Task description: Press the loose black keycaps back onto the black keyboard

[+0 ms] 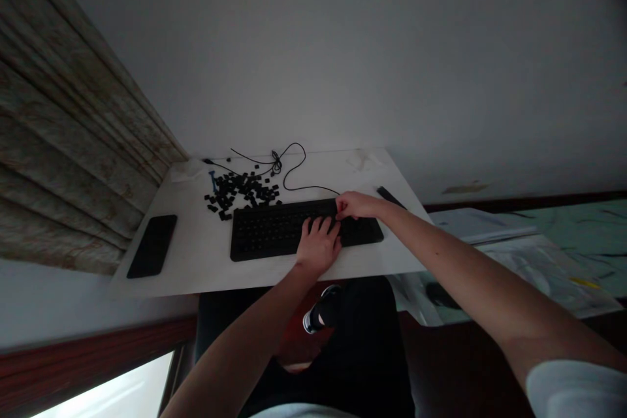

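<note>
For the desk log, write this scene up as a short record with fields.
left hand: fingers on the near side of the black keyboard
right hand: at the keyboard's far edge, toward its right end
beside keyboard: loose pile of black keycaps; small blue item at the pile's left
cable: black cable looping behind the keyboard
surface: white desk
also on desk: black phone, left of the keyboard; dark bar, past the right hand
</note>
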`<state>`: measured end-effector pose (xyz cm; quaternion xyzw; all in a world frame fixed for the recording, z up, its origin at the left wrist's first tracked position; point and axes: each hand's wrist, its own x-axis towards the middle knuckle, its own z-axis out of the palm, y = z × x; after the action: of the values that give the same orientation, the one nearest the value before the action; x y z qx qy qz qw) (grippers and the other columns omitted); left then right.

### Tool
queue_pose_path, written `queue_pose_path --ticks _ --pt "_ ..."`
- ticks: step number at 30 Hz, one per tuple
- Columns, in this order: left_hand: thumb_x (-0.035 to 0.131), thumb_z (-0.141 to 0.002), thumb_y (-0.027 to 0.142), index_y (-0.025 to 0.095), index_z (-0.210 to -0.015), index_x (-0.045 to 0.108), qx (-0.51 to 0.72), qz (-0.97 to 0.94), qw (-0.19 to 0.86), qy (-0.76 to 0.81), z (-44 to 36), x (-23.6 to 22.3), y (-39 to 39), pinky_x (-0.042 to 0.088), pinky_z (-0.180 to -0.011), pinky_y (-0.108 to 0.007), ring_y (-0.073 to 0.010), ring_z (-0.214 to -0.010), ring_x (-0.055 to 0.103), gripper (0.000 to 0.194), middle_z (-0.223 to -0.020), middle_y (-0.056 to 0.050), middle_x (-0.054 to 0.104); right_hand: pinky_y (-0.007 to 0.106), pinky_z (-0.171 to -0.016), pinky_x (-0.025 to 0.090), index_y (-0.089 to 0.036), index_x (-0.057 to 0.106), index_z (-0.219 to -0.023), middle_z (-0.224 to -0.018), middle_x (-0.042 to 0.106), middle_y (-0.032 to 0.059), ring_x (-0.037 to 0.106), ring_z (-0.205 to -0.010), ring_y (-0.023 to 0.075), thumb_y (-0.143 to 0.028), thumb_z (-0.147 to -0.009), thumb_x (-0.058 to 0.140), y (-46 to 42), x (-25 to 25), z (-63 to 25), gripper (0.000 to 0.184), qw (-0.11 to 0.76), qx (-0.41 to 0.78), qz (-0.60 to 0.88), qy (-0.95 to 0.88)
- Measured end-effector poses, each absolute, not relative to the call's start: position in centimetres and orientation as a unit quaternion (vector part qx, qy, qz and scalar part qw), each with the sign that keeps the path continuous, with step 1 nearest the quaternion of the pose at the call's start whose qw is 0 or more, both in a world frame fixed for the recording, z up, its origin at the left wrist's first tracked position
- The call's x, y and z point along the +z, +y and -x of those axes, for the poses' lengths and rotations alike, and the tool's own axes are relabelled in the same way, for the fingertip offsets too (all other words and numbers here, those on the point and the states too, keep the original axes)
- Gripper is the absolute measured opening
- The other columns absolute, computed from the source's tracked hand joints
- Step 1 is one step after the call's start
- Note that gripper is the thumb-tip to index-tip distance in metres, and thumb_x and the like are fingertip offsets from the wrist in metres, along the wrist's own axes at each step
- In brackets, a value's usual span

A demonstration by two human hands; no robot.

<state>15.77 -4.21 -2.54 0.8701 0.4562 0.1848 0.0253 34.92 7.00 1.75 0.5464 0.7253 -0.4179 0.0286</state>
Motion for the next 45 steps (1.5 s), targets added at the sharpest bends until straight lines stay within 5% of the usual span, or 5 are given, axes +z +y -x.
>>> queue_pose_path --ticks 9,23,33,37,45 --pt "0.047 -0.097 0.036 0.024 -0.131 0.059 0.188 -0.87 0.019 0.456 -15.8 -2.3 -4.3 0.033 -0.113 -0.057 -0.0301 -0.126 0.049 0.038 -0.136 -0.009 0.059 0.024 -0.051 0.037 -0.019 0.06 -0.074 -0.062 0.062 -0.0025 0.052 -0.048 0.0114 -0.032 -0.071 0.075 5.6 1.5 -34.9 0.02 -0.036 -0.412 -0.577 0.704" --pt "0.05 -0.096 0.029 0.025 -0.127 0.061 0.261 -0.853 0.041 0.45 -13.4 -2.0 -5.5 0.032 -0.118 -0.05 -0.0226 -0.127 0.052 0.033 -0.135 -0.008 0.06 0.03 -0.069 0.042 -0.021 0.068 -0.084 -0.077 0.063 0.0021 0.057 -0.074 0.019 -0.032 -0.082 0.06 0.6 -1.7 -33.4 0.013 -0.247 -0.239 -0.635 0.692" --pt "0.05 -0.094 0.027 0.02 -0.106 0.067 0.356 -0.728 0.045 0.584 4.3 -1.3 -4.2 0.047 -0.101 -0.042 -0.0248 -0.11 0.06 0.022 -0.112 -0.011 0.065 0.03 -0.066 0.041 -0.02 0.07 -0.081 -0.075 0.065 0.0033 0.058 -0.071 0.0188 -0.031 -0.081 0.062 2.2 -0.5 -34.0 0.014 -0.172 -0.294 -0.622 0.705" --pt "0.048 -0.093 0.036 0.02 -0.084 0.059 0.388 -0.633 0.169 0.648 7.3 -1.7 -3.4 0.05 -0.072 -0.028 -0.0161 -0.073 0.058 0.021 -0.076 0.0 0.06 0.03 -0.06 0.039 -0.019 0.07 -0.076 -0.073 0.067 0.0066 0.059 -0.067 0.0195 -0.039 -0.084 0.065 3.7 1.8 -31.2 0.022 -0.101 -0.227 -0.676 0.693" --pt "0.053 -0.088 0.04 0.021 -0.079 0.056 0.409 -0.578 0.261 0.656 7.5 -1.7 -2.8 0.043 -0.062 -0.024 -0.0131 -0.062 0.053 0.022 -0.064 0.004 0.055 0.03 -0.084 0.046 -0.021 0.07 -0.115 -0.114 0.069 0.0098 0.064 -0.102 0.0222 -0.031 -0.094 0.058 8.5 3.1 -14.6 0.026 -0.119 -0.191 -0.55 0.804"
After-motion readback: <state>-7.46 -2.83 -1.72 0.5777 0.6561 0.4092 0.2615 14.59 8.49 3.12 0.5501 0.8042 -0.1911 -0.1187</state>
